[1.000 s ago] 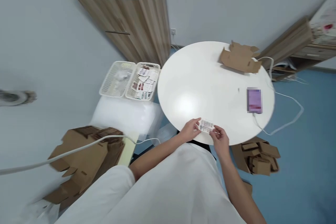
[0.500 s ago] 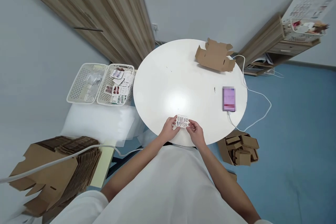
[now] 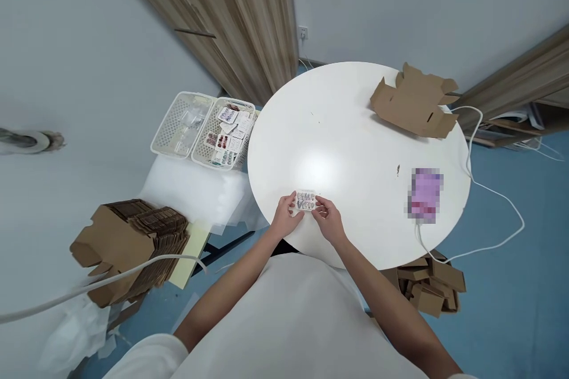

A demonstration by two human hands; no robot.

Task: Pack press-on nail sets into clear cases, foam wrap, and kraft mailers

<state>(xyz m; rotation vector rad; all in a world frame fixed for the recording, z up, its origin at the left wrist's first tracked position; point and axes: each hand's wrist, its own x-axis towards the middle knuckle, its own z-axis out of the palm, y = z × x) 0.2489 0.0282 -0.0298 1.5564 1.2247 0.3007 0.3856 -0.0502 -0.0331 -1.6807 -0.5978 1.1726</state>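
Observation:
A small white card of press-on nails [image 3: 306,200], shiny and set in two rows, is held between my hands above the near edge of the round white table [image 3: 347,106]. My left hand [image 3: 285,216] pinches its left edge with thumb and fingers. At the card's right edge, my right hand [image 3: 329,219] closes its fingertips on the corner. The nails face up toward me.
Left of the table, a white basket [image 3: 222,136] holds several nail cards beside another basket [image 3: 180,124] with clear packets. A flattened cardboard box [image 3: 418,100] and a blurred purple device [image 3: 425,194] with a white cable lie on the table. Folded cardboard [image 3: 128,249] is stacked lower left.
My view has turned left, so the table and its things sit further right in the picture. Both hands still hold the nail card in much the same way.

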